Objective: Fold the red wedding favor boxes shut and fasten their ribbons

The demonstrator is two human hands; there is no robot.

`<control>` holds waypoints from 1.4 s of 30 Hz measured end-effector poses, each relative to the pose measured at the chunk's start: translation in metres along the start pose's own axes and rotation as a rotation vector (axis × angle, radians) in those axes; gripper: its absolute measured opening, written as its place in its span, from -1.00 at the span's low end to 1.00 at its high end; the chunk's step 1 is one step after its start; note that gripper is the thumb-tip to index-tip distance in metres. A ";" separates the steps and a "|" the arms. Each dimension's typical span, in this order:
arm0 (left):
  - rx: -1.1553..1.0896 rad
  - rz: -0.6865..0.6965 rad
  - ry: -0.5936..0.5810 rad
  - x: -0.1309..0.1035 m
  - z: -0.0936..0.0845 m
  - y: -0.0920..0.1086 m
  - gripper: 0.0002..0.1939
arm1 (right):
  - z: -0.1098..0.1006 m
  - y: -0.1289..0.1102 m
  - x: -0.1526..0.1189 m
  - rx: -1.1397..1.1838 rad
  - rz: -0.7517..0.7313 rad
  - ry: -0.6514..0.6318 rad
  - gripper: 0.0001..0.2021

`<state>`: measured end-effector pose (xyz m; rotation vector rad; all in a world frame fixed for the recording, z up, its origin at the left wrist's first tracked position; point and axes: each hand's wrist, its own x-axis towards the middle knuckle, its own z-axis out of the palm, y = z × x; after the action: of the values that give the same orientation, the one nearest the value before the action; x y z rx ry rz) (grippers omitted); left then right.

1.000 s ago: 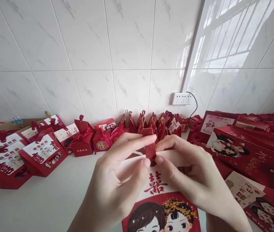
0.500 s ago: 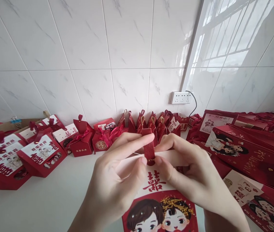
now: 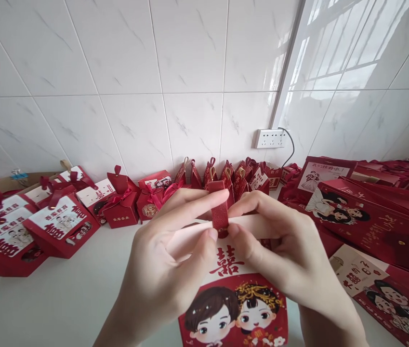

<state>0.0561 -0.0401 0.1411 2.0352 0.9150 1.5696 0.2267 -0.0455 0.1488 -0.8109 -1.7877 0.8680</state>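
Between my hands stands a red and white gift box [image 3: 233, 294] printed with a cartoon couple and a red character. A red strap handle [image 3: 220, 212] loops up from its white top edge. My left hand [image 3: 175, 250] pinches the top edge left of the strap, thumb in front, with the index finger stretched across to the strap. On the other side, my right hand [image 3: 276, 246] grips the edge just right of the strap, thumb on the front face and fingers behind. Both thumb tips sit close to the strap's base.
Finished-looking red boxes with ribbons [image 3: 58, 226] stand at the left. Several small red pouches [image 3: 226, 176] line the wall. Flat red boxes [image 3: 374, 217] are piled at the right. A white power strip [image 3: 270, 139] with a cable is on the tiled wall [image 3: 193, 48].
The view has tilted slightly, so the background sits higher and more of the box's printed front shows. Both hands keep the same grip on the box beside the strap.
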 end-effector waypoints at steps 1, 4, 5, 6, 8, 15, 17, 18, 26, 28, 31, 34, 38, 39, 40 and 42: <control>-0.001 -0.001 0.000 0.000 0.000 0.000 -0.63 | 0.000 0.000 0.000 0.006 0.002 -0.002 -0.91; -0.025 -0.005 -0.004 0.000 0.000 -0.002 -0.64 | 0.001 0.001 0.000 0.009 -0.018 -0.002 -0.91; -0.037 -0.003 -0.003 0.000 0.000 -0.003 -0.64 | 0.000 0.001 -0.001 0.004 -0.032 -0.001 -0.92; -0.051 0.000 -0.003 0.001 0.000 -0.003 -0.65 | 0.000 0.001 -0.001 -0.003 -0.046 -0.003 -0.93; -0.087 0.008 -0.005 0.001 0.000 -0.004 -0.66 | -0.001 0.001 -0.002 -0.021 -0.060 -0.009 -0.95; -0.116 -0.021 -0.042 0.001 0.000 -0.003 -0.67 | -0.001 0.003 -0.002 -0.060 -0.056 -0.008 -0.90; -0.110 -0.007 -0.051 0.001 0.001 -0.002 -0.67 | -0.002 0.003 -0.002 -0.055 -0.041 -0.013 -0.88; -0.114 -0.008 -0.055 0.001 0.002 -0.001 -0.67 | -0.002 0.002 -0.002 -0.049 -0.031 -0.020 -0.87; -0.280 -0.152 0.000 -0.003 0.006 0.002 -0.70 | -0.010 -0.001 -0.004 -0.011 0.020 -0.156 -0.87; -0.292 -0.168 0.031 0.000 0.003 -0.001 -0.64 | -0.011 0.000 -0.003 -0.056 0.024 -0.180 -0.87; -0.258 -0.195 -0.029 0.005 -0.003 -0.005 -0.64 | -0.010 0.003 -0.002 -0.170 -0.022 -0.179 -0.88; -0.220 -0.228 -0.056 0.008 -0.004 -0.004 -0.82 | -0.006 0.006 0.000 -0.282 -0.110 -0.170 -0.90; -0.096 -0.244 0.020 0.008 0.000 0.000 -0.83 | -0.003 0.006 -0.001 -0.327 -0.123 -0.188 -0.90; -0.051 -0.235 0.035 0.008 0.001 0.000 -0.84 | -0.003 0.006 -0.001 -0.327 -0.113 -0.192 -0.90; -0.016 -0.224 0.055 0.008 0.002 0.001 -0.85 | -0.004 0.006 -0.001 -0.325 -0.105 -0.195 -0.89; 0.007 -0.205 0.106 0.008 0.005 0.001 -0.88 | -0.005 0.005 -0.001 -0.313 -0.092 -0.191 -0.90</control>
<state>0.0622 -0.0346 0.1461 1.8122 1.1303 1.5747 0.2325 -0.0428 0.1450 -0.8570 -2.1480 0.6299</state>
